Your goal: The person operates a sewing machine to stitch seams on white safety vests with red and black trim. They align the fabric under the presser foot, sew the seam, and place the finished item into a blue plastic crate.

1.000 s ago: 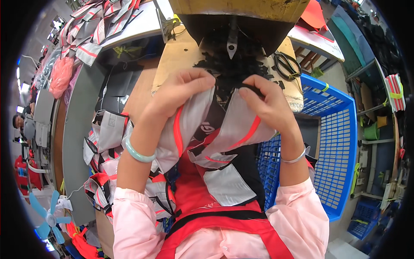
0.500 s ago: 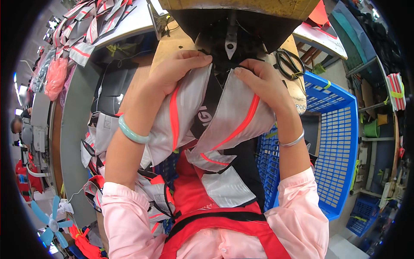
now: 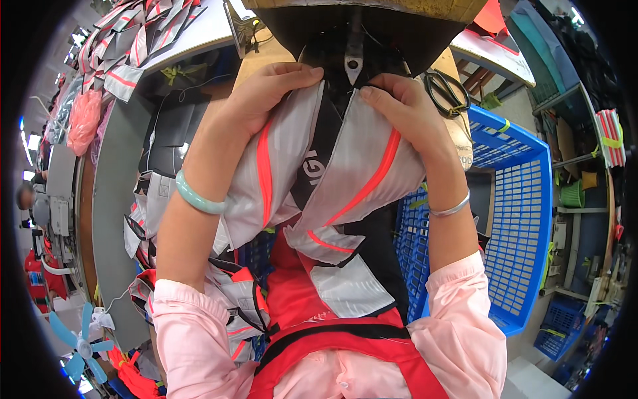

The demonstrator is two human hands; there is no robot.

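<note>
A grey fabric piece (image 3: 359, 169) with orange-red stripes and a black middle strip (image 3: 316, 156) hangs from my hands toward my lap. My left hand (image 3: 269, 100) pinches its upper left edge between thumb and fingers. At the upper right edge, my right hand (image 3: 407, 113) is closed on the same piece, thumb on top. Both hands are just below the pointed metal part (image 3: 353, 66) of what looks like a sewing machine (image 3: 372, 33). Shadow under the machine head hides where the cloth's far edge lies. A smaller grey flap (image 3: 352, 289) rests over my red apron (image 3: 292, 299).
A blue plastic basket (image 3: 522, 219) stands on my right. Black-handled scissors or snips (image 3: 446, 94) lie on the wooden table beside the machine. Several striped grey pieces (image 3: 159, 199) are heaped at my left, more on the white table (image 3: 193, 46) at far left. A blue fan (image 3: 83, 346) is lower left.
Both hands have shifted slightly farther away, toward the machine's metal part, carrying the upper edge of the fabric piece along. Their pinching grip stays the same.
</note>
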